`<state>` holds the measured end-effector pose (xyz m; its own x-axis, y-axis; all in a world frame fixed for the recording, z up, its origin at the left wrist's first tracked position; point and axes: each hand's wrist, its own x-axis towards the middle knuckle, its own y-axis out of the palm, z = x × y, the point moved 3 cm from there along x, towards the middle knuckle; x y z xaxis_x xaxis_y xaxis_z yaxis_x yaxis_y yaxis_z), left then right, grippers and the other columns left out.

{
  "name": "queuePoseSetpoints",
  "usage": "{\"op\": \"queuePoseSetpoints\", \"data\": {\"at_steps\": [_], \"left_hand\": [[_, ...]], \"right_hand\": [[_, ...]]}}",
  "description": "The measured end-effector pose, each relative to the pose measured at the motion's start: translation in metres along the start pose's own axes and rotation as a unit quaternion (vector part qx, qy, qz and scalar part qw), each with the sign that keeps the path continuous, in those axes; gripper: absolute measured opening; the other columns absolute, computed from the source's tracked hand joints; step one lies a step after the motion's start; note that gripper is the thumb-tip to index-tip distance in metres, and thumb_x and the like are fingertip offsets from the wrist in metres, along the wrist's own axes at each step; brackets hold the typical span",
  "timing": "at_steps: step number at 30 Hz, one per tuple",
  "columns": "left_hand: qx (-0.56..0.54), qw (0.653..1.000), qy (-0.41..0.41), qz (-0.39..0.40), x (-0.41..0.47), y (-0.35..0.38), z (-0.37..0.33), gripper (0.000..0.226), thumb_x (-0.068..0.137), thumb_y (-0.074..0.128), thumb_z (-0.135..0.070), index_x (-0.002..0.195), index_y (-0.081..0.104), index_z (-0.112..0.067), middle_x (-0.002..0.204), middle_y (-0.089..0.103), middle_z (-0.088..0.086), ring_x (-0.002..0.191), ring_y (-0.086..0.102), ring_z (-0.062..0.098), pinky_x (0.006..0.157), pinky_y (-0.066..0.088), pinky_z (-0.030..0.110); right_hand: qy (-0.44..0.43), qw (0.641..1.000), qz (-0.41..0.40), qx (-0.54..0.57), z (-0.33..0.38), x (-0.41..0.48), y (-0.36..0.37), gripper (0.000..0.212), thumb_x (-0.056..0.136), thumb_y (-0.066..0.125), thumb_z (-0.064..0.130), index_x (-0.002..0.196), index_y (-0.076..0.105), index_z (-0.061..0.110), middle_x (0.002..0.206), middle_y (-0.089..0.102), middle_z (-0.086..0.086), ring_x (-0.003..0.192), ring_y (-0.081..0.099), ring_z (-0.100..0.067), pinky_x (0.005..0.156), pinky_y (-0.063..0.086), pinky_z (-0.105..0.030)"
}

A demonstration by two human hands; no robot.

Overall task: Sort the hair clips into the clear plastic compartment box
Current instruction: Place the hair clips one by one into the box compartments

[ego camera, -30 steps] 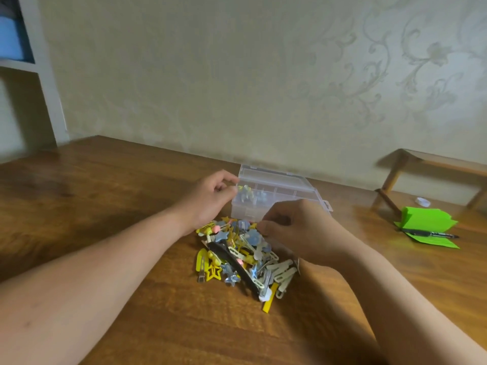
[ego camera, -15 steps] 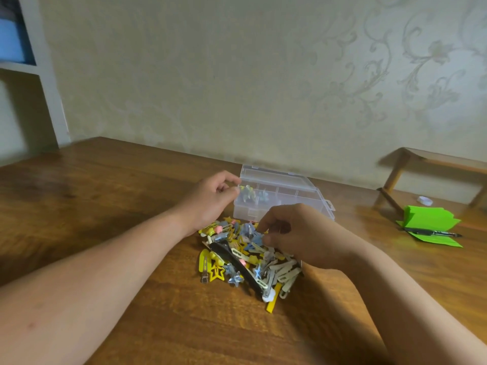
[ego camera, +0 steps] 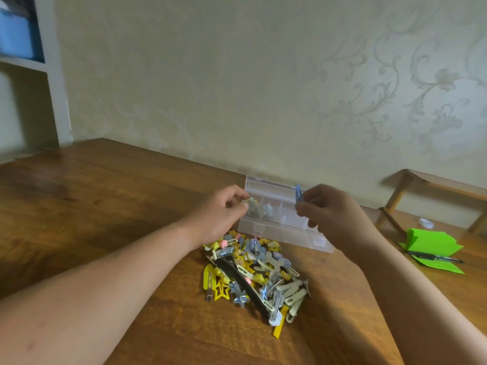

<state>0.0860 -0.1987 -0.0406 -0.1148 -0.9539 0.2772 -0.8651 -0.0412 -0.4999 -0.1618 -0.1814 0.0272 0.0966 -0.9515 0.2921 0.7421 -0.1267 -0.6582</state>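
Note:
A pile of yellow, blue, white and pink hair clips (ego camera: 253, 275) lies on the wooden table, with a long black clip (ego camera: 237, 275) across it. Behind it stands the clear plastic compartment box (ego camera: 287, 227), lid up, with a few pale clips in its left compartments. My left hand (ego camera: 218, 214) rests at the box's left corner, fingers curled on the rim beside those clips. My right hand (ego camera: 332, 217) is raised in front of the box's right half and pinches a blue snap clip (ego camera: 298, 193) upright above the compartments.
A stack of green paper (ego camera: 432, 246) with a black pen (ego camera: 434, 258) on it lies at the right. A small white round object (ego camera: 426, 222) sits behind it, under a wooden stand (ego camera: 434, 180). A white shelf (ego camera: 52, 75) is at the far left.
My right hand has lifted off the pile with a blue clip and moved up in front of the box. My left hand has stayed at the box's left corner.

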Motion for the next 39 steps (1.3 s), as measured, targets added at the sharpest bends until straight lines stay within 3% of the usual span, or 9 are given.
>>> {"op": "queuePoseSetpoints", "data": {"at_steps": [4, 10, 13, 16, 23, 27, 32, 36, 39], "left_hand": [[0.003, 1.000, 0.005, -0.007, 0.003, 0.000, 0.004, 0.029, 0.108, 0.056, -0.040, 0.136, 0.063, -0.034, 0.114, 0.062, -0.007, 0.105, 0.061, 0.008, 0.085, 0.050, 0.029], [0.026, 1.000, 0.013, -0.008, 0.005, 0.001, 0.006, 0.033, 0.108, 0.056, -0.042, 0.139, 0.062, -0.033, 0.124, 0.060, -0.009, 0.111, 0.060, 0.008, 0.094, 0.055, 0.029], [0.018, 1.000, 0.005, 0.000, 0.005, 0.001, 0.006, 0.032, 0.108, 0.055, -0.043, 0.138, 0.061, -0.034, 0.125, 0.058, -0.009, 0.107, 0.063, 0.012, 0.067, 0.059, 0.014], [0.011, 1.000, -0.006, 0.004, 0.005, 0.002, 0.006, 0.032, 0.108, 0.054, -0.044, 0.138, 0.060, -0.035, 0.126, 0.057, -0.007, 0.103, 0.066, 0.013, 0.059, 0.055, 0.006], [0.025, 1.000, 0.009, -0.004, 0.005, 0.000, 0.003, 0.035, 0.108, 0.054, -0.043, 0.141, 0.061, -0.032, 0.130, 0.060, -0.009, 0.113, 0.059, 0.006, 0.079, 0.048, 0.018], [0.004, 1.000, 0.000, 0.005, 0.002, 0.001, 0.003, 0.034, 0.108, 0.054, -0.043, 0.139, 0.061, -0.032, 0.127, 0.058, -0.010, 0.109, 0.060, 0.007, 0.061, 0.053, 0.011], [0.013, 1.000, 0.008, -0.002, 0.002, -0.001, 0.001, 0.035, 0.107, 0.055, -0.044, 0.139, 0.062, -0.032, 0.125, 0.061, -0.011, 0.115, 0.059, 0.006, 0.092, 0.051, 0.028], [0.006, 1.000, 0.000, 0.002, 0.001, -0.002, 0.001, 0.031, 0.107, 0.056, -0.045, 0.135, 0.063, -0.034, 0.125, 0.063, -0.011, 0.114, 0.060, 0.006, 0.098, 0.053, 0.032], [0.008, 1.000, -0.001, 0.002, -0.001, -0.001, -0.001, 0.029, 0.108, 0.056, -0.045, 0.134, 0.064, -0.036, 0.122, 0.064, -0.012, 0.113, 0.061, 0.006, 0.093, 0.052, 0.031]], "right_hand": [[0.049, 0.998, 0.004, -0.046, 0.006, 0.049, 0.009, 0.005, 0.092, 0.076, 0.021, 0.089, 0.079, 0.019, 0.085, 0.078, -0.005, 0.072, 0.069, -0.027, 0.053, 0.046, -0.025], [0.118, 0.981, 0.092, -0.126, 0.006, 0.096, 0.043, 0.009, 0.079, 0.082, 0.011, 0.083, 0.084, 0.003, 0.066, 0.071, -0.007, 0.053, 0.056, -0.017, 0.046, 0.042, -0.019], [0.140, 0.971, 0.098, -0.166, 0.001, 0.107, 0.056, 0.022, 0.072, 0.082, 0.012, 0.086, 0.082, -0.004, 0.065, 0.065, -0.010, 0.058, 0.053, -0.023, 0.056, 0.045, -0.028], [0.146, 0.970, 0.097, -0.168, -0.004, 0.112, 0.061, 0.025, 0.072, 0.083, 0.015, 0.086, 0.081, -0.006, 0.069, 0.069, -0.015, 0.061, 0.056, -0.026, 0.059, 0.047, -0.032], [0.137, 0.973, 0.096, -0.162, -0.007, 0.111, 0.060, 0.027, 0.079, 0.088, 0.024, 0.086, 0.082, -0.002, 0.081, 0.081, -0.013, 0.059, 0.054, -0.023, 0.056, 0.045, -0.028], [0.117, 0.979, 0.089, -0.141, -0.002, 0.099, 0.052, 0.016, 0.082, 0.086, 0.024, 0.080, 0.084, 0.008, 0.075, 0.081, -0.004, 0.057, 0.054, -0.018, 0.057, 0.048, -0.028], [0.046, 0.995, 0.012, -0.087, 0.014, 0.070, 0.031, 0.011, 0.092, 0.075, 0.022, 0.084, 0.079, 0.018, 0.073, 0.080, 0.007, 0.058, 0.060, -0.017, 0.053, 0.050, -0.030], [-0.019, 0.999, -0.019, -0.031, 0.025, 0.021, 0.012, 0.009, 0.096, 0.072, 0.026, 0.089, 0.077, 0.023, 0.076, 0.079, 0.012, 0.074, 0.072, -0.023, 0.068, 0.061, -0.041], [-0.032, 0.998, 0.033, -0.039, 0.022, -0.014, 0.009, 0.013, 0.099, 0.071, 0.034, 0.090, 0.077, 0.027, 0.077, 0.078, 0.015, 0.066, 0.069, -0.007, 0.060, 0.054, -0.027]]}}
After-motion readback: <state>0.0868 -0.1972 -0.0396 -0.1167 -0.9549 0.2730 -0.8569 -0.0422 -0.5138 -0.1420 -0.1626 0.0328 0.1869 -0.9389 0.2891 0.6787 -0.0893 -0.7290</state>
